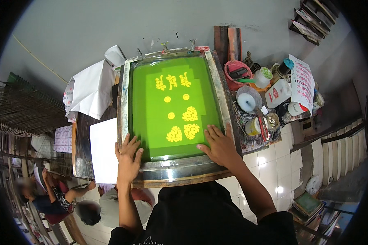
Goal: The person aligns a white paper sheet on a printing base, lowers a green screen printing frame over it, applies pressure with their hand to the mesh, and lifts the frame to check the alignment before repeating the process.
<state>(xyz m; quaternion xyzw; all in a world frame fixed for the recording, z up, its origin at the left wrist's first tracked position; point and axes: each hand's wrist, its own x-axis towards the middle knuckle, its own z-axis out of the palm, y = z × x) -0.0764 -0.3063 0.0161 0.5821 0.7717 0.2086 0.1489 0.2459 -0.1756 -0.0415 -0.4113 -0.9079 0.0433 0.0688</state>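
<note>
A screen-printing frame [171, 165] lies on the table in front of me, its grey rim around a bright green mesh [151, 118]. Yellow patterns show on the mesh: upright squiggly marks at the top, round dots in the middle and rounded clusters lower down. My left hand [129, 157] rests on the frame's near left corner, fingers stretched out. On the near right side, my right hand [221, 148] lies with its fingers spread over the rim and the mesh edge. Neither hand holds anything. What lies beneath the mesh is hidden.
Metal clamps [164, 48] stand at the frame's far edge by the wall. White paper [103, 151] and a white bag [95, 90] are left. A cluttered side table holds a pink basin [234, 85], a white jug [278, 92] and several tubs. Two people sit at lower left.
</note>
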